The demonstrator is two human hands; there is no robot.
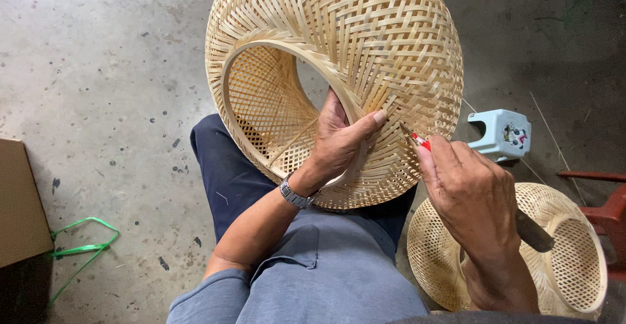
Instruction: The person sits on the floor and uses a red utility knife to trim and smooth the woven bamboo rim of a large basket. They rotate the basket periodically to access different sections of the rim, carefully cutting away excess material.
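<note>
The left hand (339, 145) grips the woven basket (339, 70) rim, fingers clamped. The right hand (473, 200) pinches a red tool (417, 139), trimming; next it needs careful aim.

left hand (339, 143) grips woven basket (339, 70) rim | right hand (473, 200) holds red-tipped tool (416, 139) at weave

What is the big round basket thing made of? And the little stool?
The woven shade looks like thin bamboo or cane strips, pale and unpainted: flat crisscrossed strips show. The small stool looks like light-blue moulded plastic, smooth and slightly shiny.
</note>
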